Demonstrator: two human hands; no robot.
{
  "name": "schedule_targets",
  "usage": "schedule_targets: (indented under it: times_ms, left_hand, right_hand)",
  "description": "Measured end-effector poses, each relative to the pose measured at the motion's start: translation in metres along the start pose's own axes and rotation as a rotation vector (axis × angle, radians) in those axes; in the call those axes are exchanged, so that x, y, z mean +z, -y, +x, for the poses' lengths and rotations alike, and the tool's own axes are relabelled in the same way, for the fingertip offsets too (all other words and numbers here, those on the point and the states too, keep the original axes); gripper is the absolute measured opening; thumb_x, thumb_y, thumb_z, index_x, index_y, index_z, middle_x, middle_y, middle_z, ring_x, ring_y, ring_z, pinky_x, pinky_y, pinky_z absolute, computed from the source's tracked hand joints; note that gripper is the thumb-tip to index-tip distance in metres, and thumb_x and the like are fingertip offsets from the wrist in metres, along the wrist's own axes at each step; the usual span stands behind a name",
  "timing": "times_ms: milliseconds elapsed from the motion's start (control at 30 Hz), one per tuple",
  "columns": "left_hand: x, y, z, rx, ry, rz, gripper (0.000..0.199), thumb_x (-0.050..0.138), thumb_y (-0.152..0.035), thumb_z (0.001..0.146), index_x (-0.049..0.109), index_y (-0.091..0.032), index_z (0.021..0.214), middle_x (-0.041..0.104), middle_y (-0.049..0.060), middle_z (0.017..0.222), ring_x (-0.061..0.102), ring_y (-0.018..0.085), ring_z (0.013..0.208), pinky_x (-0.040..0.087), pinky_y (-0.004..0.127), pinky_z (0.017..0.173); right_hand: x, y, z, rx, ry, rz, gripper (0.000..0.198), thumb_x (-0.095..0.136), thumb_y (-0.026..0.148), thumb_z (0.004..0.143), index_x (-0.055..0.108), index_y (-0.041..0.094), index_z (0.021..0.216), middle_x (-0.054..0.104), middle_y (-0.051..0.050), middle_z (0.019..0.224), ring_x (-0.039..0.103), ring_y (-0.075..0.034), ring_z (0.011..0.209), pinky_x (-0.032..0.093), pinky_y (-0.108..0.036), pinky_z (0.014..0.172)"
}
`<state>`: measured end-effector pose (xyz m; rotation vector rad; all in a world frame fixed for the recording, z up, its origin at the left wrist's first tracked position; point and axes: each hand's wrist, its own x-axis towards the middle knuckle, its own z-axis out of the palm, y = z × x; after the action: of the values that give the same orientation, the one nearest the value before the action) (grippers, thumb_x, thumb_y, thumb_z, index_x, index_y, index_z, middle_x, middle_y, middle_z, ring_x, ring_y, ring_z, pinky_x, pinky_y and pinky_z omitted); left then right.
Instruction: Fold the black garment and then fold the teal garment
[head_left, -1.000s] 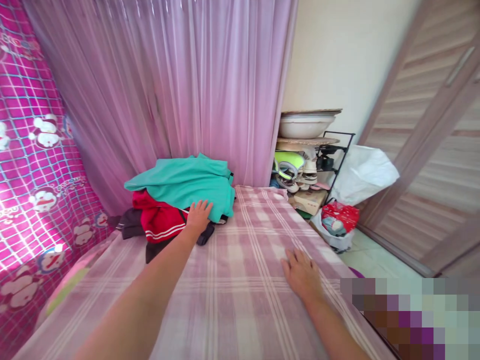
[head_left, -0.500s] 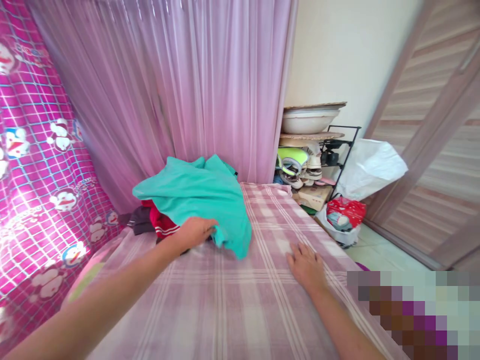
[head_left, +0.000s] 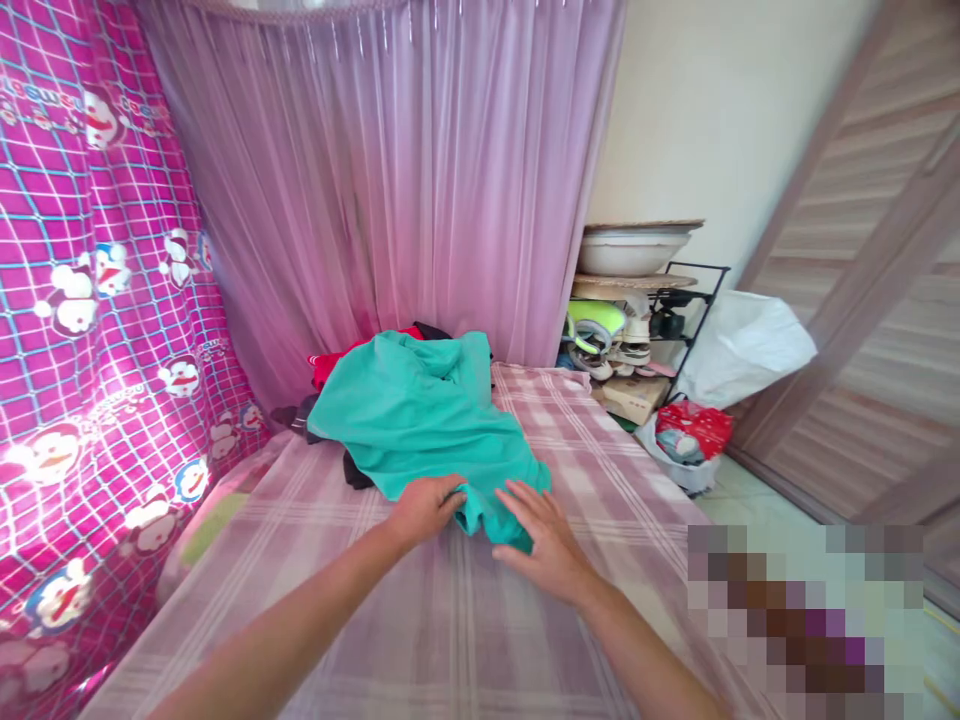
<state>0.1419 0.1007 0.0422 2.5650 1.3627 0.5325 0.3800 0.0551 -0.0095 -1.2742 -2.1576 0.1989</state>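
A teal garment [head_left: 420,420], perhaps a shirt, lies rumpled across the bed and over a pile of other clothes. My left hand [head_left: 429,510] is closed on its near edge, bunching the cloth. Fingers apart, my right hand [head_left: 547,540] is over the garment's near right corner; whether it presses on the cloth I cannot tell. Behind the teal cloth show a red garment [head_left: 324,366] and dark clothing [head_left: 358,472], mostly covered.
A plaid sheet [head_left: 375,620] covers the bed. Purple curtains [head_left: 450,200] hang behind it, a pink patterned curtain [head_left: 112,330] at left. Beyond the right edge are a shoe rack [head_left: 686,345], a bag with red cloth [head_left: 694,430] and a wooden door [head_left: 832,300].
My left hand has drawn the teal garment nearer and to the right. My right hand has moved left from the bare sheet to the garment's corner.
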Motion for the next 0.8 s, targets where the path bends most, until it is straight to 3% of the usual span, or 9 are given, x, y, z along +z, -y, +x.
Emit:
schedule_targets:
  times_ms: [67,167,267,367,500,567,667,733,800]
  left_hand:
    - [0.000,-0.002,-0.008,-0.005,0.031,-0.037,0.031,0.039,-0.035,0.095,0.067,-0.028,0.105,0.076,0.000,0.098,0.070,0.020,0.089,0.053,0.031,0.074]
    - [-0.004,0.006,-0.022,0.044,0.001,0.010,0.032,0.044,-0.038,0.095,0.065,-0.028,0.116,0.073,0.003,0.113,0.068,0.021,0.102,0.053,0.032,0.087]
    - [-0.009,0.029,-0.035,0.036,-0.144,0.227,0.053,0.057,-0.038,0.088,0.050,-0.025,0.139,0.055,0.010,0.142,0.052,0.027,0.130,0.038,0.043,0.111]
    - [-0.011,0.062,-0.045,-0.164,-0.268,0.417,0.075,0.067,-0.033,0.081,0.037,-0.022,0.149,0.037,0.016,0.155,0.034,0.035,0.142,0.027,0.055,0.115]
    - [-0.005,0.099,-0.053,-0.429,-0.286,0.462,0.081,0.066,-0.037,0.081,0.032,-0.019,0.152,0.028,0.020,0.158,0.027,0.037,0.145,0.024,0.058,0.115]
    - [-0.003,0.111,-0.055,-0.497,-0.235,0.458,0.079,0.065,-0.037,0.081,0.033,-0.020,0.151,0.028,0.020,0.158,0.027,0.038,0.145,0.023,0.061,0.114]
    - [-0.004,0.119,-0.055,-0.499,-0.152,0.445,0.054,0.061,-0.032,0.083,0.054,-0.028,0.136,0.035,0.014,0.156,0.030,0.037,0.143,0.022,0.064,0.113]
    - [-0.013,0.120,-0.051,-0.480,-0.161,0.392,0.035,0.054,-0.026,0.084,0.067,-0.030,0.117,0.047,0.011,0.149,0.038,0.034,0.139,0.025,0.062,0.112]
    - [-0.030,0.119,-0.044,-0.482,-0.198,0.323,0.033,0.047,-0.021,0.085,0.068,-0.028,0.110,0.063,0.009,0.132,0.053,0.029,0.127,0.034,0.054,0.108]
  right_hand:
    - [0.000,0.013,0.008,-0.006,-0.047,0.011,0.030,0.052,0.039,0.090,0.071,0.030,0.111,0.071,-0.007,0.118,0.061,-0.029,0.117,0.033,-0.055,0.109]
    - [-0.019,0.009,0.021,0.027,-0.187,0.047,0.033,0.041,0.033,0.092,0.073,0.027,0.086,0.076,-0.005,0.089,0.069,-0.023,0.088,0.045,-0.043,0.096]
    - [-0.058,-0.004,0.031,0.252,-0.441,0.075,0.038,0.039,0.041,0.088,0.072,0.022,0.087,0.073,-0.006,0.079,0.067,-0.023,0.076,0.051,-0.032,0.071]
    - [-0.099,-0.010,0.040,0.360,-0.586,0.073,0.041,0.040,0.046,0.084,0.071,0.020,0.085,0.070,-0.005,0.071,0.064,-0.023,0.071,0.047,-0.030,0.064]
    - [-0.131,-0.014,0.044,0.387,-0.550,0.073,0.040,0.046,0.051,0.077,0.072,0.021,0.077,0.068,-0.004,0.067,0.063,-0.022,0.068,0.045,-0.030,0.062]
    - [-0.137,-0.023,0.042,0.443,-0.550,0.111,0.040,0.048,0.052,0.073,0.073,0.020,0.074,0.068,-0.004,0.064,0.062,-0.023,0.066,0.045,-0.030,0.059]
    - [-0.141,-0.043,0.035,0.540,-0.561,0.185,0.039,0.051,0.051,0.067,0.073,0.019,0.073,0.069,-0.004,0.064,0.061,-0.023,0.065,0.046,-0.030,0.058]
    - [-0.142,-0.058,0.030,0.602,-0.562,0.211,0.038,0.051,0.050,0.065,0.073,0.019,0.071,0.068,-0.004,0.062,0.060,-0.022,0.063,0.046,-0.030,0.057]
    - [-0.146,-0.069,0.028,0.650,-0.564,0.211,0.038,0.052,0.050,0.066,0.073,0.019,0.072,0.068,-0.004,0.062,0.061,-0.022,0.063,0.046,-0.030,0.057]
